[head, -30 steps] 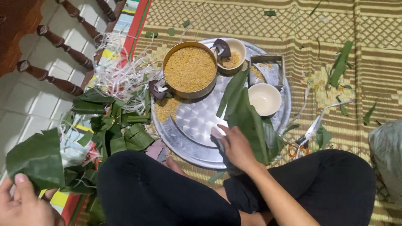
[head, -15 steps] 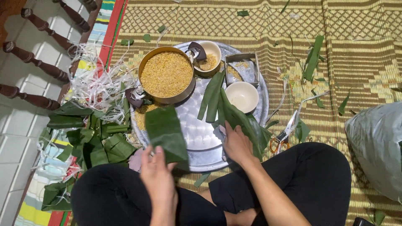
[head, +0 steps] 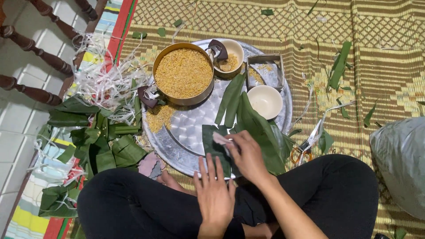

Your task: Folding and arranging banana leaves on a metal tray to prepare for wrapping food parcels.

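Left hand (head: 215, 191) lay flat, fingers spread, pressing the near end of the green leaf (head: 214, 146) on the tray (head: 186, 128). Right hand (head: 248, 155) pinched a pale cloth just beyond, on it.

Grey plastic bag (head: 400, 166) at right edge.

Shiny embossed metal tray (head: 186, 132), glossy green leaf (head: 215, 144), woven straw mat (head: 380, 66)
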